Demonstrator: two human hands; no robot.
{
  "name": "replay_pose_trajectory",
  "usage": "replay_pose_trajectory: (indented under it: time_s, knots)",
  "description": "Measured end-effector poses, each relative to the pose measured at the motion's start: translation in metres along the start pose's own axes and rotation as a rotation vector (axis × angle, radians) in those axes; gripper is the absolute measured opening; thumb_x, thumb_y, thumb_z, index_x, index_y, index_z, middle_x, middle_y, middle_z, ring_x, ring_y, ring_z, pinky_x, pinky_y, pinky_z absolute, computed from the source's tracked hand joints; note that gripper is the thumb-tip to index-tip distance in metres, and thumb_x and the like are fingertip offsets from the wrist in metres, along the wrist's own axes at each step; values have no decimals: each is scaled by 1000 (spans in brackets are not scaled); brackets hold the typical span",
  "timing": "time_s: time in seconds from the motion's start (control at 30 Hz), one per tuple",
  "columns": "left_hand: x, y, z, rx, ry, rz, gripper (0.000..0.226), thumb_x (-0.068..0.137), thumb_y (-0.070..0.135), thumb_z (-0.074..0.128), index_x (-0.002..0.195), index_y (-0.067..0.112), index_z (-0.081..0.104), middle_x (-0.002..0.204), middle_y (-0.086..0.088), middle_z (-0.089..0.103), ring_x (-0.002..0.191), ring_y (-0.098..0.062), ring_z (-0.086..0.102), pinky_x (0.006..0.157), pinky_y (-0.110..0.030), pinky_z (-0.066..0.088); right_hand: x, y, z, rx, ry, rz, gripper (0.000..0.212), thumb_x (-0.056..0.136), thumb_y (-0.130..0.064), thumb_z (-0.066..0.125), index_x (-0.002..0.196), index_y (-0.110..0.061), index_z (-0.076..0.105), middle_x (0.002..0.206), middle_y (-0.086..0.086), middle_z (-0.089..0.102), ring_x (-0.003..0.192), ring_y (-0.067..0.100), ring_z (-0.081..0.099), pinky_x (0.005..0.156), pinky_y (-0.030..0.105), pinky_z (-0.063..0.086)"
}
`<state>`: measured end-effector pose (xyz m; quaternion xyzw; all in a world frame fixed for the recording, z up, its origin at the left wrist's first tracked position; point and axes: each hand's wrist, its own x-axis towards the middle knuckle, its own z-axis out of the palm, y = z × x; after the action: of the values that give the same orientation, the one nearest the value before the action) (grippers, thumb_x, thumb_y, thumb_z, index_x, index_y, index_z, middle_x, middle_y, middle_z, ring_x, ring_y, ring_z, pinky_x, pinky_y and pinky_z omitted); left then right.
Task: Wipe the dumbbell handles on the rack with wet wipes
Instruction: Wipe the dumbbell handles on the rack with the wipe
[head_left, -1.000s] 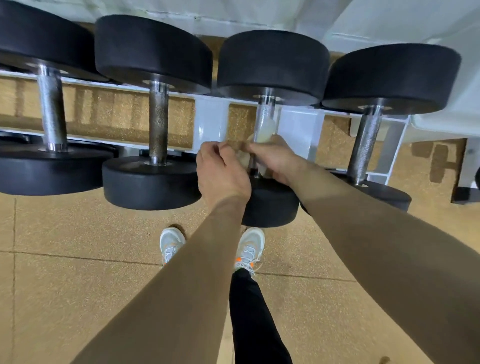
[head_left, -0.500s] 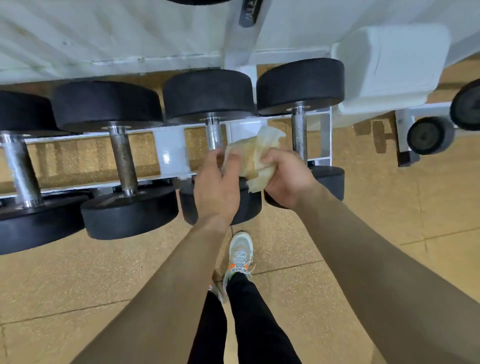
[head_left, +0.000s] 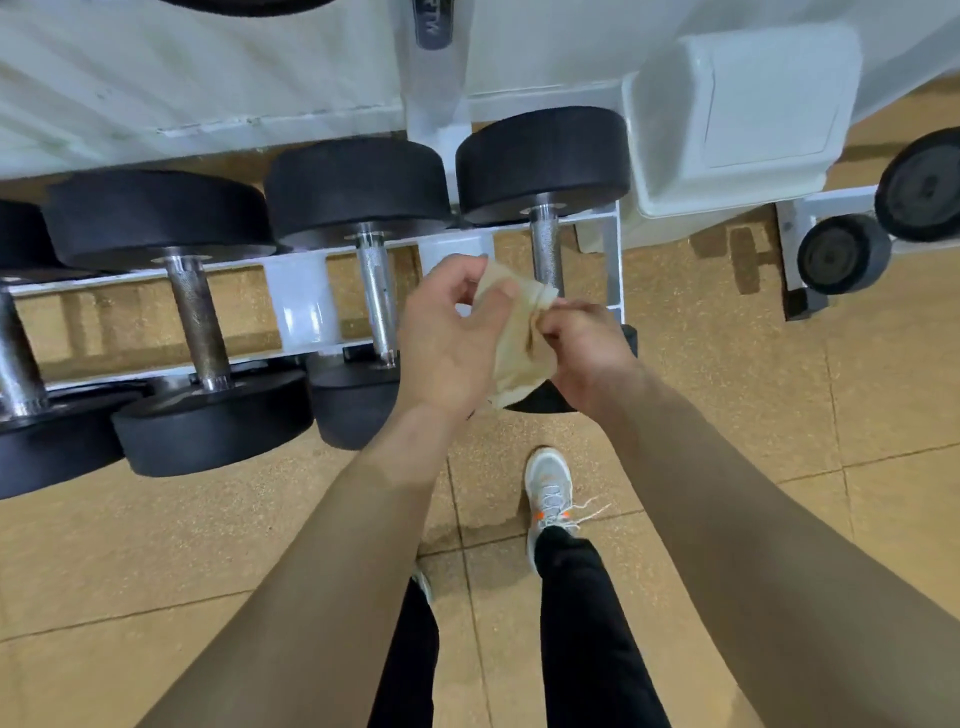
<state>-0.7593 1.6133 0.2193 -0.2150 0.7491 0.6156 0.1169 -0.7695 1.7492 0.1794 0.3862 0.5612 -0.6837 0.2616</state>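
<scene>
Nearest the body, the person's left hand (head_left: 452, 332) and right hand (head_left: 587, 358) both pinch the stained wet wipe (head_left: 519, 364), fingers curled on its edges. A second ago it was wrapped round a handle (head_left: 378, 301), now at 10 o'clock from the hands. It has come off and hangs free between them, probably being refolded. Beyond, at 12 o'clock, the last handle (head_left: 545, 254) on the rack (head_left: 301, 312) looks next.
</scene>
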Motion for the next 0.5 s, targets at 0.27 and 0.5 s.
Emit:
replay_pose_trajectory:
  time_s: [0.27, 0.5]
  knots:
    - [12, -6, 77, -197, 143, -187, 11, 97, 24, 63, 94, 27, 73, 96, -4, 74, 96, -25, 70, 91, -47, 58, 24, -42, -78, -15, -294, 8, 46, 95, -25, 66, 133, -1, 61, 124, 17, 71, 115, 31, 69, 103, 49, 53]
    - [49, -34, 97, -157, 311, -256, 11, 99, 27, 61, 91, 27, 68, 85, 11, 66, 85, -11, 67, 83, -24, 57, 86, -52, -88, -222, -151, -124, 45, 84, -7, 80, 126, -6, 65, 115, 9, 75, 106, 29, 73, 94, 51, 58]
